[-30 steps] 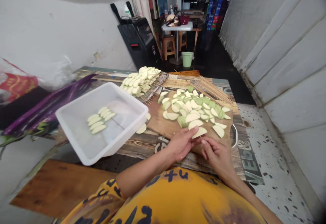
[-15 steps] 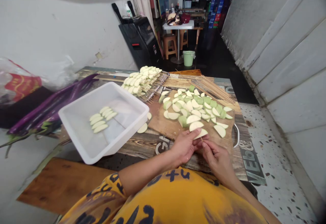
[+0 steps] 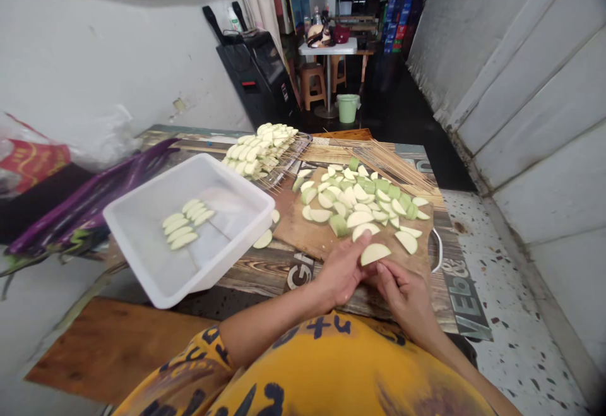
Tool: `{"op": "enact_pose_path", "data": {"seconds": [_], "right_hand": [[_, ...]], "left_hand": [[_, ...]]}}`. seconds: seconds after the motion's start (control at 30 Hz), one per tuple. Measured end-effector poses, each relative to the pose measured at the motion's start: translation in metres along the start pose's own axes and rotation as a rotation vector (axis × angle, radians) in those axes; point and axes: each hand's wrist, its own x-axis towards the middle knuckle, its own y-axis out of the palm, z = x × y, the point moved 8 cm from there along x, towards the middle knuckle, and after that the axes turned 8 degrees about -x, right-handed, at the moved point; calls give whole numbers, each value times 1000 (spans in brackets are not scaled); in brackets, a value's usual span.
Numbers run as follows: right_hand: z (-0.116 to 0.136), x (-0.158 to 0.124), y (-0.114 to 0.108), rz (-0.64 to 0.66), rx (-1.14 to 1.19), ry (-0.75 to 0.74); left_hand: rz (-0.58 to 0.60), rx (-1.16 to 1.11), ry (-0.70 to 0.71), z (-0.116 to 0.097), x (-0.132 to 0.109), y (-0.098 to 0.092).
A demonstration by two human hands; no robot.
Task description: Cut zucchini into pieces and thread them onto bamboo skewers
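My left hand [image 3: 341,269] is closed on a pale half-moon vegetable slice [image 3: 375,254] with a thin green skin edge, held just over the near side of a wooden cutting board [image 3: 296,230]. Another slice [image 3: 362,229] shows beyond my left thumb. My right hand [image 3: 401,290] pinches close against the held slice; the thin skewer in its fingers is mostly hidden now. Many loose slices [image 3: 319,215] are heaped on the board. To the left, a white plastic tub [image 3: 237,249] contains two skewers of slices [image 3: 180,238].
Behind the tub, finished skewers [image 3: 262,148] are piled on a tray [image 3: 299,151]. Bare bamboo skewers [image 3: 398,166] lie at the back right. Purple eggplants [image 3: 78,204] rest at the left. A metal handle [image 3: 439,250] sticks out from the board's right side.
The held slice has turned its flat face more toward me, and the skewer between my hands is no longer plainly visible. Both hands stay in nearly the same place. The view has shifted slightly.
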Motion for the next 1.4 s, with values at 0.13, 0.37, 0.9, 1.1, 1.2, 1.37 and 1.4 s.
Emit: {"op": "enact_pose_path", "data": {"seconds": [0.13,0.37,0.9,1.1,1.2,1.37,1.4], "right_hand": [[2,-1,5,49,1,-23],[5,-1,7,61,14,-30],[3,-3,6,94,26,-22],[2,-6,15,165,45,-13],[2,-6,15,168,53,4],[-2,-4,6,117,-12,7],[-5,-4,2,90,-34,10]], "left_hand": [[-91,-23,119,-15,2,-6],[-108,-41,114,-11,2,-10],[-56,-2,183,-28,4,-6],[-95,17,271,-43,8,-12],[-92,-1,224,-31,7,-10],[-28,172,272,-33,3,-9],[-26,302,370,-45,0,-11]]}}
